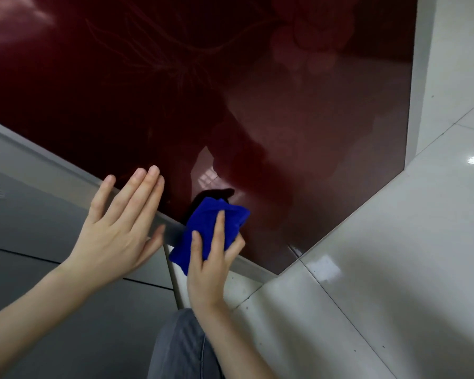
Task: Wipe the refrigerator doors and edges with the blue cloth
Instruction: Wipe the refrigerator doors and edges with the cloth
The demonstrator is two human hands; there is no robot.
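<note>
Bracing the glossy maroon door (230,91) with flat, straight fingers, the left hand (115,228) steadies it (likely against swinging), while the right hand (211,258) clutches the bunched blue cloth (208,228) against its grey lower edge (173,233).

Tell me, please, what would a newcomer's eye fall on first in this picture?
The bright blue cloth stands out first, low in the centre, gripped by the right hand and held against the grey edge of the refrigerator door. Above it, the glossy dark red door panel fills the upper picture, with reflections in it. The left hand lies flat and open beside the cloth, fingers straight across the same edge.
</note>
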